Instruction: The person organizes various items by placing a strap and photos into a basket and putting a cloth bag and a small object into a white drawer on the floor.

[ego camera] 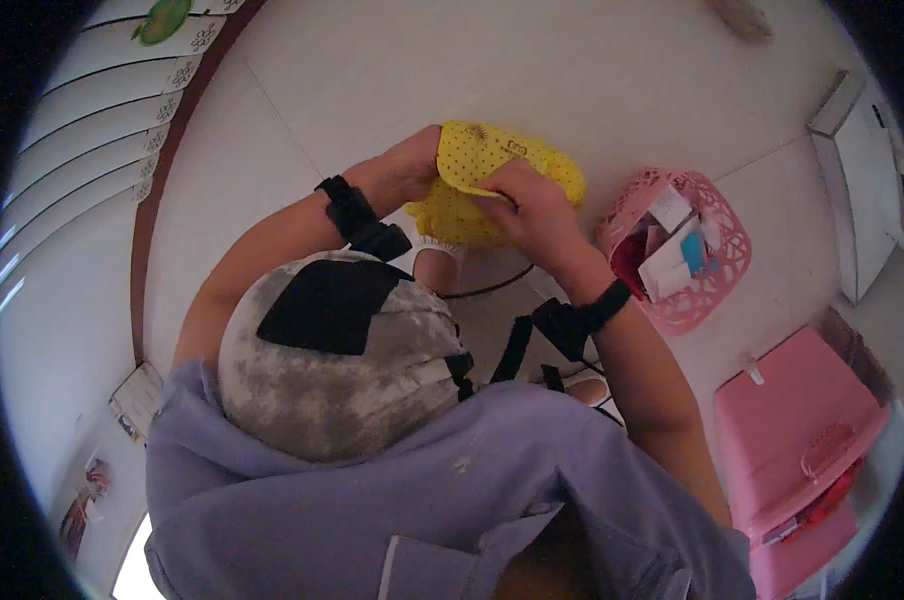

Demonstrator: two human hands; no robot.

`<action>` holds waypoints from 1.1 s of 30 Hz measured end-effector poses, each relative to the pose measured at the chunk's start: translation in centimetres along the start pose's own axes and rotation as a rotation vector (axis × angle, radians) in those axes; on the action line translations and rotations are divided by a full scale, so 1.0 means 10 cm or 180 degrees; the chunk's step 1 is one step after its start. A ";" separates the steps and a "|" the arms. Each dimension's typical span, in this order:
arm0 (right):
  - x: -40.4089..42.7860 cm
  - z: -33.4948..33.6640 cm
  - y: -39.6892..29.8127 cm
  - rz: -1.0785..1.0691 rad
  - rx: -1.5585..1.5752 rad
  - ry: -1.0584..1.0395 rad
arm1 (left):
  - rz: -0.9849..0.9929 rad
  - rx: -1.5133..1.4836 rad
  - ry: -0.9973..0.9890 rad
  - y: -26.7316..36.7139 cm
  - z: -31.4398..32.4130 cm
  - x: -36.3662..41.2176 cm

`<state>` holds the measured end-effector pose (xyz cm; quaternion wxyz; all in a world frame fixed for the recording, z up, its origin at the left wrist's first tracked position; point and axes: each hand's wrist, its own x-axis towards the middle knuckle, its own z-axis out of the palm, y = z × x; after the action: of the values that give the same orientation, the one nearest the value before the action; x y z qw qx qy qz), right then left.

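Before my raised knee is a yellow dotted piece [500, 154], rounded at its right end like a slipper sole and bearing dark print. More crumpled yellow dotted material [463, 214] hangs beneath it; whether the two are joined I cannot tell. My left hand [422, 161] grips the piece at its left end, with the fingers mostly hidden behind it. The thumb and fingers of my right hand [530, 206] pinch its near edge. Black straps with small dark modules circle both wrists.
To the right stands a pink openwork plastic basket [711, 289] holding papers and a teal item. Nearer me is a pink plastic container [797, 427]. A white box [861, 187] sits at the far right. White panels with flower motifs [174, 75] rise at left. My foot [437, 268] rests below the yellow material.
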<state>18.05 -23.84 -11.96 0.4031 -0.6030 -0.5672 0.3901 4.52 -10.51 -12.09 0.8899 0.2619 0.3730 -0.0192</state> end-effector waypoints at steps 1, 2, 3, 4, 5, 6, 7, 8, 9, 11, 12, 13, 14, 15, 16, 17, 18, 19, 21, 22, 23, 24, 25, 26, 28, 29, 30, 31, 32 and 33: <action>-0.02 0.04 -0.02 0.0039 -0.0180 -0.0081 | 0.0002 -0.0026 0.0127 -0.04 -0.04 -0.01; -0.03 0.08 -0.04 0.0075 -0.0359 -0.0162 | 0.0005 -0.0050 0.0254 -0.08 -0.08 -0.03; -0.04 0.10 -0.01 0.0083 -0.0355 -0.0165 | -0.0004 -0.0055 0.0256 -0.08 -0.07 -0.03; -0.05 0.14 0.05 0.0125 -0.0591 -0.0191 | -0.0093 0.0340 0.0455 -0.08 -0.05 -0.04; -0.05 0.16 0.09 0.0166 -0.0827 -0.0218 | -0.0182 0.0736 0.0652 -0.07 -0.04 -0.04; -0.04 0.13 0.14 0.0174 -0.0827 -0.0225 | -0.0189 0.0727 0.0650 -0.04 -0.03 -0.08; -0.05 0.09 0.19 0.0174 -0.0718 -0.0180 | 0.0020 0.1206 0.0358 0.01 -0.02 -0.16; -0.04 0.05 0.25 0.0176 -0.0610 -0.0133 | 0.0231 0.1680 0.0059 0.02 -0.02 -0.21; -0.03 0.06 0.26 0.0186 -0.0600 -0.0140 | 0.0217 0.1673 0.0063 -0.02 -0.03 -0.26; -0.01 0.07 0.28 -0.0143 -0.0195 0.0009 | 0.0753 0.2648 -0.0497 -0.11 -0.05 -0.34; 0.00 0.07 0.31 -0.0148 -0.0192 0.0010 | 0.0753 0.2652 -0.0492 -0.15 -0.07 -0.31; 0.01 0.09 0.33 0.0047 -0.0147 0.0016 | 0.0890 0.4079 -0.0431 -0.20 -0.09 -0.25; 0.01 0.09 0.36 0.0242 -0.0104 0.0022 | 0.1010 0.5508 -0.0349 -0.24 -0.11 -0.20; 0.00 0.08 0.36 0.0245 -0.0111 0.0026 | 0.1016 0.5507 -0.0355 -0.21 -0.06 -0.17; -0.01 0.06 0.36 0.0476 0.0158 0.0015 | 0.0431 0.5340 -0.0332 -0.18 -0.02 -0.14; -0.02 0.03 0.37 0.0707 0.0426 0.0005 | -0.0144 0.5149 -0.0311 -0.14 0.02 -0.12; -0.03 -0.02 0.36 0.0714 0.0414 0.0012 | -0.0133 0.5148 -0.0324 -0.13 0.00 -0.12; -0.04 -0.08 0.36 0.1070 0.1137 0.0011 | -0.0318 0.4104 -0.0145 -0.12 -0.02 -0.15; -0.03 -0.23 0.24 0.1416 0.1859 0.0008 | -0.0484 0.3053 0.0026 -0.09 -0.05 -0.18; -0.02 -0.33 0.08 0.1455 0.2273 0.0175 | -0.0302 0.2376 0.0036 -0.08 -0.06 -0.22; -0.01 -0.37 0.00 0.1492 0.2688 0.0342 | -0.0118 0.1699 0.0049 -0.07 -0.07 -0.26; -0.02 -0.41 0.04 0.1495 0.2678 0.0350 | -0.0116 0.1698 0.0037 -0.03 0.00 -0.25; -0.02 -0.44 0.11 0.0964 0.1911 0.0189 | -0.0245 0.1365 0.0186 0.00 0.10 -0.24; -0.03 -0.47 0.15 0.0436 0.1141 0.0025 | -0.0373 0.1030 0.0335 0.02 0.16 -0.22; -0.04 -0.35 -0.04 0.0182 0.0853 -0.0127 | -0.0306 0.0880 0.0330 -0.01 0.16 -0.21; -0.04 -0.28 -0.13 -0.0073 0.0561 -0.0266 | -0.0240 0.0739 0.0317 -0.01 0.16 -0.22; -0.06 -0.24 -0.15 -0.0069 0.0556 -0.0269 | -0.0240 0.0733 0.0312 -0.02 0.14 -0.19; -0.09 -0.19 -0.15 -0.0251 0.0329 -0.0206 | -0.0401 0.0508 0.0387 -0.02 0.13 -0.16; -0.12 -0.14 -0.12 -0.0434 0.0103 -0.0144 | -0.0563 0.0281 0.0463 -0.03 0.11 -0.13; -0.15 -0.10 -0.07 -0.0434 0.0110 -0.0147 | -0.0566 0.0279 0.0469 -0.02 0.11 -0.13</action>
<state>18.67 -25.33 -10.88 0.4258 -0.5468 -0.6093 0.3853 4.22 -11.42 -10.63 0.8425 0.2672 0.4580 -0.0950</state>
